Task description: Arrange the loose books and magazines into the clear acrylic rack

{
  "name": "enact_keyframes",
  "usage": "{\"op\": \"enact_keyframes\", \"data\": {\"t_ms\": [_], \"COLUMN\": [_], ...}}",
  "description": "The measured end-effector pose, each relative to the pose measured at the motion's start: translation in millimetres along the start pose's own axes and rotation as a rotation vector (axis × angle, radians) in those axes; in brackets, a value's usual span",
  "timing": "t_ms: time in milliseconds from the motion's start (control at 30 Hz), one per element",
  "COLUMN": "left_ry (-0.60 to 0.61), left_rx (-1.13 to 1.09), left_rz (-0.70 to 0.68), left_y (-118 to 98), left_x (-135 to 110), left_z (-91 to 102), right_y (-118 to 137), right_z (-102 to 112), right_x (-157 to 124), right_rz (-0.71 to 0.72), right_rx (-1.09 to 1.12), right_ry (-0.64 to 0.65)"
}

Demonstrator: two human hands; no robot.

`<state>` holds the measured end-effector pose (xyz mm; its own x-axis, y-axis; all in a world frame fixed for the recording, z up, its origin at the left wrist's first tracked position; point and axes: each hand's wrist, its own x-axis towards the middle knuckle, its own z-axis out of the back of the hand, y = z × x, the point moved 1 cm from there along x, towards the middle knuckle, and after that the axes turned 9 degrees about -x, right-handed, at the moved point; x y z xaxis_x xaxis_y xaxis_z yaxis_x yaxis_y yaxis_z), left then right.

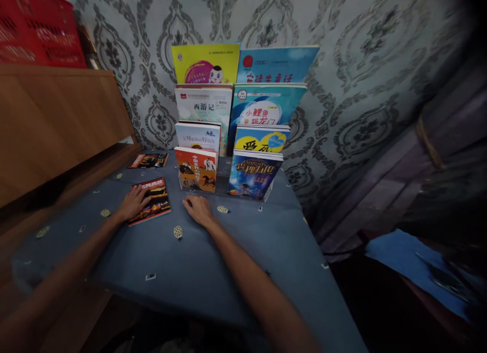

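My left hand (133, 203) lies flat, fingers stretched, on a dark red-and-black book (154, 201) that rests on the blue cloth-covered table (236, 251). My right hand (198, 209) rests palm down on the cloth, fingers loosely spread, holding nothing, just in front of a tiered book stand (228, 135). The stand's front row holds an orange-red book (197, 169) and a dark blue book (254, 174); higher rows carry several more books.
Another dark book (148, 161) lies flat at the table's back left. A wooden cabinet (49, 119) with a red crate (38, 28) on top stands to the left. Patterned wallpaper is behind; a curtain (418, 160) hangs at the right.
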<state>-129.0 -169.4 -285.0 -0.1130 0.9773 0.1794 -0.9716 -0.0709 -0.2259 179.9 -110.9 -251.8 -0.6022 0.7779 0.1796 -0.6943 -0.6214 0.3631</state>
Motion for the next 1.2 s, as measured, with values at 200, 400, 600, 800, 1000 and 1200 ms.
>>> {"op": "enact_keyframes", "data": {"t_ms": [200, 400, 600, 800, 1000, 1200], "left_ry": [0.032, 0.037, 0.086, 0.074, -0.090, -0.109], "left_rx": [-0.013, -0.040, -0.097, -0.234, -0.402, -0.448], "left_rz": [-0.022, -0.138, -0.238, -0.231, -0.164, -0.192], "left_y": [-36, -84, -130, -143, -129, -122], "left_x": [-44, -77, -90, -90, -71, -52], "left_z": [-7.9, -12.9, -12.7, -6.7, -0.3, -1.4], "right_y": [-4, -6, -7, -7, -9, -14], "right_z": [-2, -2, -3, -2, 0, 1], "right_x": [0, -1, 0, -3, -18, -34], "right_rz": [-0.022, -0.035, -0.024, -0.024, -0.007, -0.008], "right_rx": [0.098, 0.192, 0.238, 0.211, 0.188, 0.177], "right_ry": [-0.089, -0.211, -0.214, -0.173, -0.133, -0.144]}}
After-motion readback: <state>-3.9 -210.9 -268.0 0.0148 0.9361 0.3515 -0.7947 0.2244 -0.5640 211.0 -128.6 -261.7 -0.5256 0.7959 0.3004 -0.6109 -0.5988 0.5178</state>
